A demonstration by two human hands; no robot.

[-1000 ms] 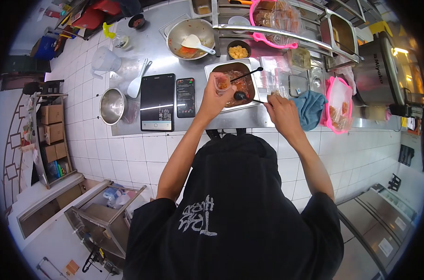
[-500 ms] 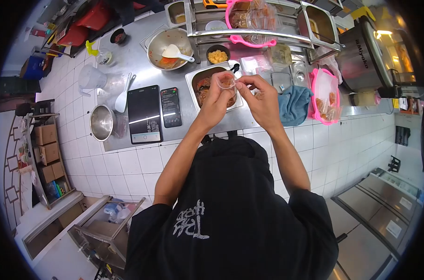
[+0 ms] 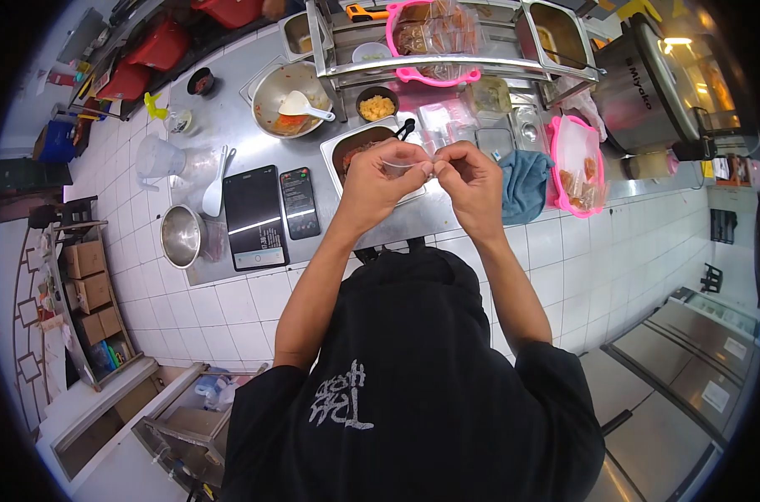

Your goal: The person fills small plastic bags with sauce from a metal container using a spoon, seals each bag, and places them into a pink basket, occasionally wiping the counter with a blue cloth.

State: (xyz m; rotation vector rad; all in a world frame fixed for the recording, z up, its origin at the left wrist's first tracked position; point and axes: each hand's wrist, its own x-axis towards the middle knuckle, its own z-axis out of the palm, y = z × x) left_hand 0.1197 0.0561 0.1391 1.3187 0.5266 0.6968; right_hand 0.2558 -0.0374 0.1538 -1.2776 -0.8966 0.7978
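A small clear plastic bag (image 3: pixel 399 164) is pinched between my two hands, its rim stretched across them. My left hand (image 3: pixel 378 184) has its fingers closed on the bag's left side. My right hand (image 3: pixel 470 186) pinches the other edge, fingertips touching those of my left hand. Beneath my left hand lies a steel tray (image 3: pixel 333 149) of brown food, partly hidden, with a black handle (image 3: pixel 407 128) sticking out. A blue cloth (image 3: pixel 524 189) is just right of my right hand.
On the steel table stand a tablet (image 3: pixel 254 213), a phone (image 3: pixel 299 201), a large bowl (image 3: pixel 267 92) with a white spatula, a black bowl of yellow food (image 3: pixel 377 106) and a pink-rimmed basket (image 3: pixel 556 159). A metal shelf (image 3: pixel 447 63) crosses behind.
Both hands have come closer together, with fingertips now meeting at the bag's edge. The camera view has shifted slightly, so the table items appear moved.
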